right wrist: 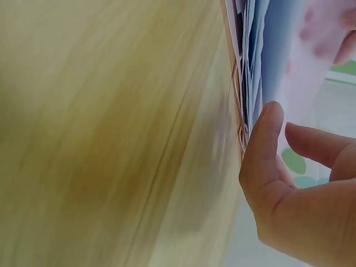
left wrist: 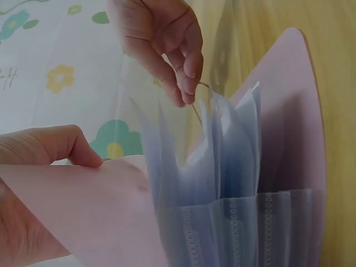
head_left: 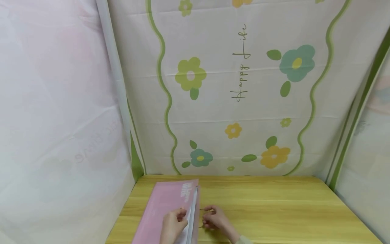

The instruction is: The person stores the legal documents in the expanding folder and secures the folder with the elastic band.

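A pink expanding file folder with white lettering on its cover stands partly opened on the wooden table. My left hand pinches the edge of its front cover; in the left wrist view, the thumb lies on one side of the cover and the other fingers are behind it. Between the covers, several translucent pockets fan out with pale sheets in them. My right hand, at the folder's right side, pinches a thin cord that loops out by the sheets' edges.
The yellow wooden table extends to the right of the folder. A white curtain with printed flowers hangs behind it, and further cloth hangs along the left side.
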Demonstrator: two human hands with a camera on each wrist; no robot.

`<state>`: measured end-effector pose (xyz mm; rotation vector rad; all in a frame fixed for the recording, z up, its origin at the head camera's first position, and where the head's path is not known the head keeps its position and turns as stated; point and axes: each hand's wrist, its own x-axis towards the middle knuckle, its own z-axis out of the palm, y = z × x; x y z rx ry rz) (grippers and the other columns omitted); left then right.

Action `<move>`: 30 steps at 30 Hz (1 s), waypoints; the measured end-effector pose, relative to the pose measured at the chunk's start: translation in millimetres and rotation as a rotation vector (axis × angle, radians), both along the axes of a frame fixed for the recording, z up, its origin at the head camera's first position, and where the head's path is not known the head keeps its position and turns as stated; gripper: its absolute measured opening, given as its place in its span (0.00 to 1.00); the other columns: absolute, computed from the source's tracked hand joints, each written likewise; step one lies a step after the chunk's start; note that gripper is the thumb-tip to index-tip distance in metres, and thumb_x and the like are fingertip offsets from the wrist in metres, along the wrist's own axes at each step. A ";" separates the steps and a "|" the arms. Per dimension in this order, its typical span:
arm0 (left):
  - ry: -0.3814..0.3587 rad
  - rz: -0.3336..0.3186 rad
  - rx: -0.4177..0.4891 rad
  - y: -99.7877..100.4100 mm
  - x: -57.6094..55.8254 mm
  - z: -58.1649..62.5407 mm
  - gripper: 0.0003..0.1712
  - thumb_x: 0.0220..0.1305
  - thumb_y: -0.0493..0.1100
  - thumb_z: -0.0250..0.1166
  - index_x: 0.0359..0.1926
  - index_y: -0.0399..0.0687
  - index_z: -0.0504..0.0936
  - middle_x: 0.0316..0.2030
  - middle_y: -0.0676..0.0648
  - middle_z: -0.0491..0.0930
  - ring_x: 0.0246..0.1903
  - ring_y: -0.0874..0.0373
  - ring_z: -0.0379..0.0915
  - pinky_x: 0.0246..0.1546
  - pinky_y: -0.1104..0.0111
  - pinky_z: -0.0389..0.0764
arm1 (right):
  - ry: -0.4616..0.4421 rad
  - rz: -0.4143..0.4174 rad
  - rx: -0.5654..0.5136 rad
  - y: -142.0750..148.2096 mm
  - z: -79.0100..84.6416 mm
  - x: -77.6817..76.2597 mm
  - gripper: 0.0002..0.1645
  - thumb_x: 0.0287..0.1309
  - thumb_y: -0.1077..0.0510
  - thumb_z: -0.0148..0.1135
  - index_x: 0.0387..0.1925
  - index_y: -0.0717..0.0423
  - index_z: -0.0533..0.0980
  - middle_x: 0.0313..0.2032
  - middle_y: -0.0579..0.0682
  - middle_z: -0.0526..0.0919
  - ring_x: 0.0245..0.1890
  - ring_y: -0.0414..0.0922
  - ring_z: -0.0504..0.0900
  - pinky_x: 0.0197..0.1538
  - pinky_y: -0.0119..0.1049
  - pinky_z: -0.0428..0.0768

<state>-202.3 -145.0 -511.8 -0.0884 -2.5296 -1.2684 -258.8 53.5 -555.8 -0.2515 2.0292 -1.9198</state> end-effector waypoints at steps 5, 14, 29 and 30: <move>0.013 -0.025 -0.070 2.4 -2.5 -10.9 0.15 0.40 0.29 0.65 0.34 0.36 0.88 0.28 0.47 0.88 0.25 0.66 0.78 0.27 0.76 0.77 | -0.012 -0.004 0.005 6.1 1.2 -0.7 0.26 0.61 0.64 0.57 0.56 0.76 0.64 0.27 0.50 0.83 0.20 0.36 0.78 0.23 0.26 0.74; 0.001 -0.031 -0.195 15.4 1.8 -26.1 0.12 0.39 0.31 0.67 0.31 0.37 0.87 0.22 0.48 0.83 0.23 0.61 0.74 0.25 0.72 0.75 | 0.002 -0.067 0.071 15.0 -1.1 -4.0 0.26 0.62 0.62 0.56 0.56 0.77 0.65 0.31 0.53 0.84 0.23 0.37 0.78 0.27 0.27 0.78; -0.004 -0.065 -0.446 31.8 5.1 -47.6 0.04 0.38 0.30 0.68 0.18 0.40 0.81 0.16 0.46 0.80 0.18 0.50 0.77 0.21 0.63 0.77 | -0.048 -0.070 0.128 17.2 6.1 -4.9 0.24 0.65 0.60 0.53 0.54 0.79 0.67 0.36 0.59 0.81 0.30 0.40 0.81 0.35 0.32 0.85; 0.031 -0.064 -0.502 31.3 4.7 -49.4 0.05 0.38 0.32 0.69 0.17 0.42 0.80 0.15 0.47 0.78 0.18 0.51 0.76 0.20 0.64 0.75 | -0.049 -0.064 0.127 17.2 6.1 -4.7 0.24 0.65 0.60 0.53 0.53 0.79 0.68 0.35 0.59 0.82 0.30 0.40 0.81 0.34 0.32 0.85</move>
